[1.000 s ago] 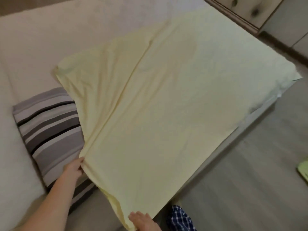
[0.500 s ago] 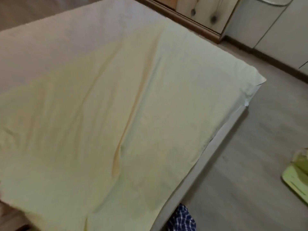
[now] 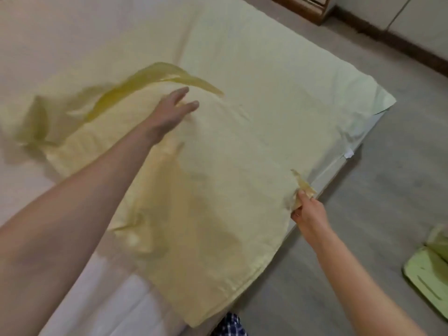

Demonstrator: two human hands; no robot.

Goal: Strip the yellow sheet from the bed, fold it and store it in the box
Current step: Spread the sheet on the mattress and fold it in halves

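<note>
Two hands busy: at ten o'clock the left hand (image 3: 173,110), fingers straight, grips nothing above the sheet (image 3: 242,122) spread across the bed (image 3: 72,32); at four o'clock the right hand (image 3: 308,212) pinches its edge. Best flatten it first, then match corners.

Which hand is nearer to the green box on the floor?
The right. The right hand pinches the sheet at the edge of the bed facing the box; the left hand reaches over the sheet's middle, farther away.
</note>
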